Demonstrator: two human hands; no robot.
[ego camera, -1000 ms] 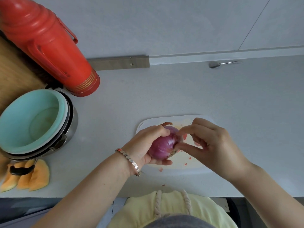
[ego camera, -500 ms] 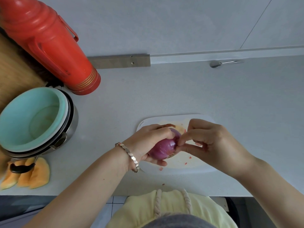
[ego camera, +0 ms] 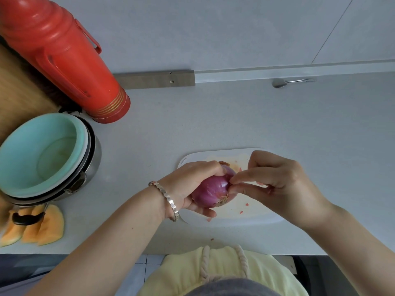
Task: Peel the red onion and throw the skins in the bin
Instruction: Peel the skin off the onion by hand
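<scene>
From the head camera, the red onion point(ego camera: 211, 192) is held just above the near left part of the white cutting board point(ego camera: 263, 216). The left hand point(ego camera: 190, 184) grips it with its fingers curled round it. The right hand point(ego camera: 277, 184), over the middle of the board, pinches the onion's right side between thumb and forefinger, the other fingers curled. Far left of the board lie melon slices point(ego camera: 42, 227) and a teal bowl point(ego camera: 42, 154).

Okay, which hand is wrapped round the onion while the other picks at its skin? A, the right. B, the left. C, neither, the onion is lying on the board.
B: the left hand wraps round the onion, held just above the board, while the right hand pinches at its side.
</scene>
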